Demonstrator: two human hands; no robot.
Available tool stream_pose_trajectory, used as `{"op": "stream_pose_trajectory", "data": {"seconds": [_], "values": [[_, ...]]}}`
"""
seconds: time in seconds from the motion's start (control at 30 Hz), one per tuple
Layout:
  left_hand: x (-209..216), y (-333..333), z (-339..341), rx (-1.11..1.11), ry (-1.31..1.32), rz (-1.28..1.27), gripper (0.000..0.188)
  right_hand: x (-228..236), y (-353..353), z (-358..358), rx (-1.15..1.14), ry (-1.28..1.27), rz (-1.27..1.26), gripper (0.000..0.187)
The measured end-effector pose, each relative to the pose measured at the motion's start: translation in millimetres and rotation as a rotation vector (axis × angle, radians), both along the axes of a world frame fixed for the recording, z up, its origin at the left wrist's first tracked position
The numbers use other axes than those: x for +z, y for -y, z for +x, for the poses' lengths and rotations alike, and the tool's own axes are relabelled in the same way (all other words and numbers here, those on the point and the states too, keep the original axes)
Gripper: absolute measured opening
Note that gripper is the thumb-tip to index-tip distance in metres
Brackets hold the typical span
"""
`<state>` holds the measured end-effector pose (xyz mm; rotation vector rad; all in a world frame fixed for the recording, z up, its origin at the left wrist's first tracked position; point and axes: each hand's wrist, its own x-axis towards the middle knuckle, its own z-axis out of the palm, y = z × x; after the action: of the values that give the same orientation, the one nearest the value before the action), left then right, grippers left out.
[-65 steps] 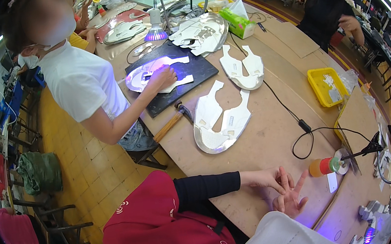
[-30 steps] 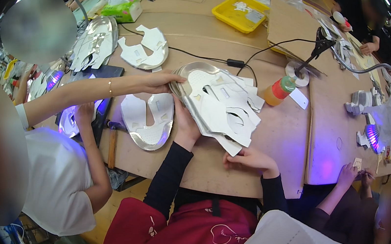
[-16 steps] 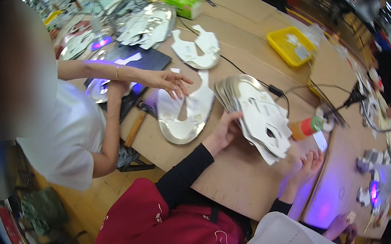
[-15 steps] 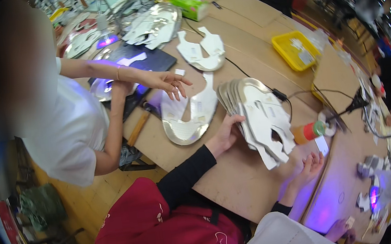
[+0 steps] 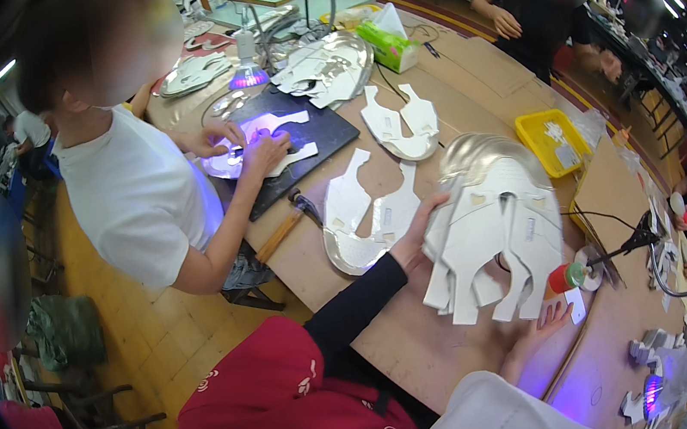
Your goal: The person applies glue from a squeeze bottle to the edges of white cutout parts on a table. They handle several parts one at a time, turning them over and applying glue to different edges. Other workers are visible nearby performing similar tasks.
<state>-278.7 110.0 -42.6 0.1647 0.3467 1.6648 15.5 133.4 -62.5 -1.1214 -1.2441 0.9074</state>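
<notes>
My left hand (image 5: 418,238) is closed on the left edge of a fanned stack of white and silver shoe upper pieces (image 5: 484,226), held above the table. The pieces' rounded silver ends point away from me, their cut legs toward me. My right hand (image 5: 540,334) is below the stack's right side, palm up with fingers stretched out. It holds nothing I can see, and the stack hides part of it. Close by it are a bottle with a red and green top (image 5: 564,276) and a small white card (image 5: 576,305). Another white upper (image 5: 352,213) lies left of the stack.
A further upper (image 5: 393,131) lies beyond. At left, a co-worker in white works over a black board (image 5: 332,138) under a purple lamp (image 5: 249,77). A hammer (image 5: 278,230) lies near the table edge. Right are a yellow tray (image 5: 527,143) and cables.
The stack has turned so its white faces show more broadly, and it now covers part of my right hand. The co-worker's reaching hand has drawn back to the black board. My view has shifted.
</notes>
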Motion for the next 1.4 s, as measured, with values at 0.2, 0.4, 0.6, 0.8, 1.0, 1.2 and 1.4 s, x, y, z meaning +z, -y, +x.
{"op": "stream_pose_trajectory", "data": {"seconds": [0.2, 0.4, 0.6, 0.8, 1.0, 1.2, 1.4], "values": [[16, -29, 0, 0.586, -0.795, -0.273, 0.049, 5, 9, -1, 0.03, 0.031, -0.134, 0.074], [1, -2, 39, 0.337, -1.339, -0.179, 0.04, -3, 1, -2, 0.031, 0.05, -0.081, 0.075], [-18, 1, 45, 0.376, -2.012, -0.369, 0.04, -18, -24, -4, 0.036, 0.232, -0.056, 0.079], [-23, -6, 49, 0.406, -1.785, -0.316, 0.049, -19, -53, -9, 0.011, 0.321, -0.021, 0.082], [-6, -2, 51, 0.5, -1.874, -0.359, 0.045, 0, -40, -12, -0.035, 0.22, -0.018, 0.073], [11, 1, 74, -0.102, -1.029, 0.152, 0.04, 27, -13, -24, 0.073, 0.068, 0.138, 0.07], [5, 8, 104, -0.331, -0.518, 0.156, 0.051, 36, 9, -34, 0.122, 0.429, 0.448, 0.079]]}}
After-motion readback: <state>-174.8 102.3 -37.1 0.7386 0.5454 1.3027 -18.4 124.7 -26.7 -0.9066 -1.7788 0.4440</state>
